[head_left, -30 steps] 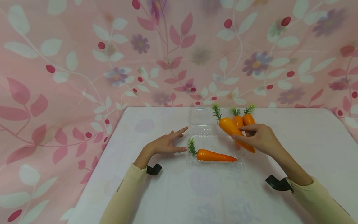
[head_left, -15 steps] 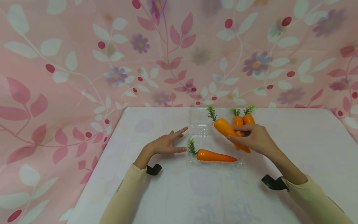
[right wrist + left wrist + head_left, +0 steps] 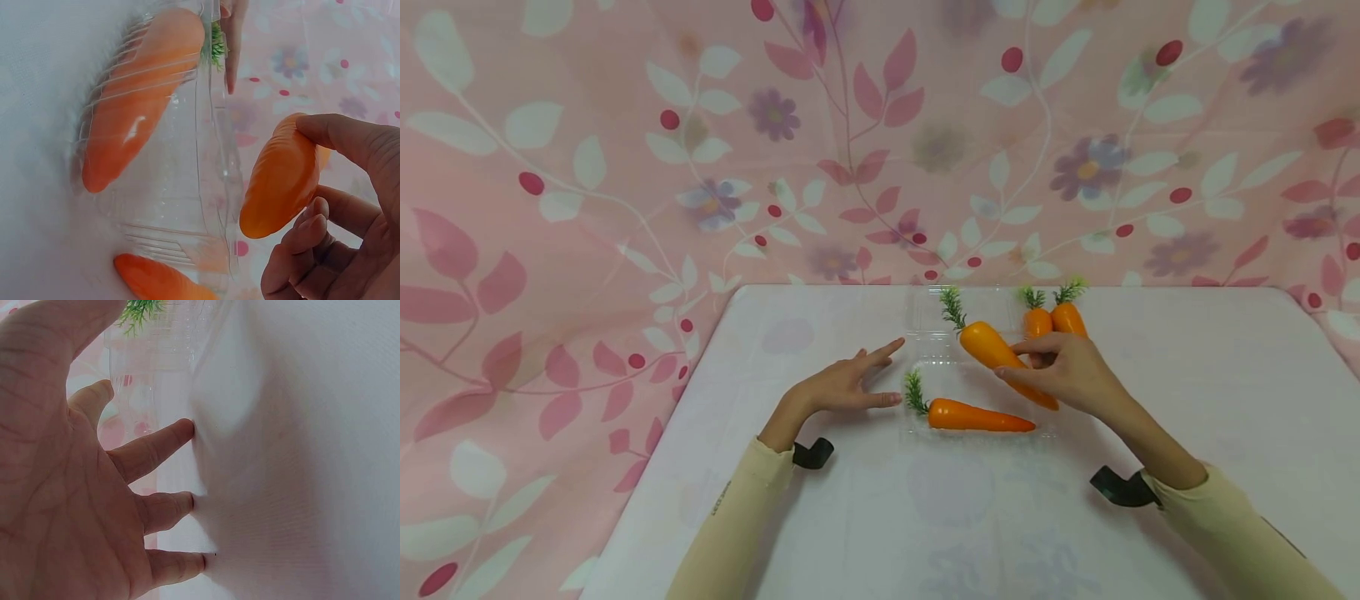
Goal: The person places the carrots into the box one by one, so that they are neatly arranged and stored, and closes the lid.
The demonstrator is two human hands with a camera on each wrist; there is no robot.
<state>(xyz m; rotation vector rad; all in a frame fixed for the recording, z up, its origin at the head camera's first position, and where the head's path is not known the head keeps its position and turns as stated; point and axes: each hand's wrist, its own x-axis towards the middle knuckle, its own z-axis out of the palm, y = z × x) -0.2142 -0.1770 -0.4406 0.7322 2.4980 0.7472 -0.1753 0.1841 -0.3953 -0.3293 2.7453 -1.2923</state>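
Note:
My right hand pinches an orange carrot with green leaves between thumb and fingers. It is tilted, leaves toward the upper left, over a clear plastic clamshell box. Inside the box one carrot lies lengthwise along the near side, its leaves to the left. In the right wrist view the held carrot is apart from the box wall. My left hand is spread at the box's left side; in the left wrist view its fingertips rest on the white cloth.
Two more carrots, one carrot and another carrot, lie behind my right hand, to the right of the box's raised lid. A pink floral curtain stands behind the white table.
My right hand has moved left with the carrot, bringing it farther over the box. The left hand and the carrot inside the box have stayed in place.

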